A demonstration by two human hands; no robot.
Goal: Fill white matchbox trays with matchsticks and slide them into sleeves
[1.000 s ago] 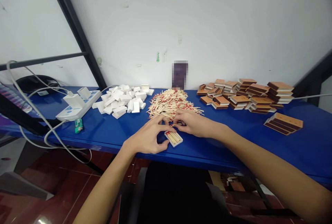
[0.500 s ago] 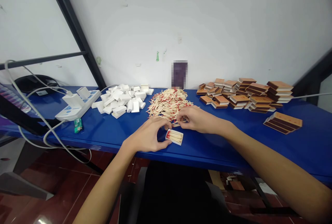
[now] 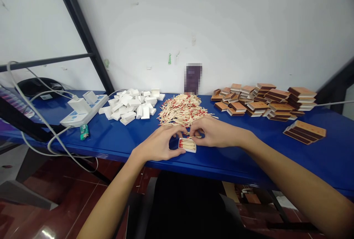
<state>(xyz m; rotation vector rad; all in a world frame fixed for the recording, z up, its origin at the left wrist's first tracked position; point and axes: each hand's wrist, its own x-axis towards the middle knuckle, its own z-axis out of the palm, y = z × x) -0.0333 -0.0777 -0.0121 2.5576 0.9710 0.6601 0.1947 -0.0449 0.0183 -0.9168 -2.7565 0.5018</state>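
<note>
A small white matchbox tray (image 3: 191,151) lies on the blue table near its front edge. Red-headed matches (image 3: 188,144) lie side by side in it, heads to the left. My left hand (image 3: 156,144) grips the tray from the left, thumb at the near side and fingers at the far side. At the tray's far right edge, my right hand (image 3: 212,132) is closed in a pinch on matches (image 3: 196,137); how many is partly hidden by the fingers. Just beyond both hands spreads a big heap of loose matches (image 3: 181,110).
Behind on the left is a pile of white trays (image 3: 129,104). Stacked brown matchboxes (image 3: 256,100) stand at the back right, with a separate group of matchboxes (image 3: 305,131) nearer. A power strip (image 3: 85,111), cables and a green object (image 3: 84,132) occupy the left end.
My right hand has come nearer from the heap to the tray, bringing matches over its far edge. The tray has turned slightly in my left hand, which stays at its left.
</note>
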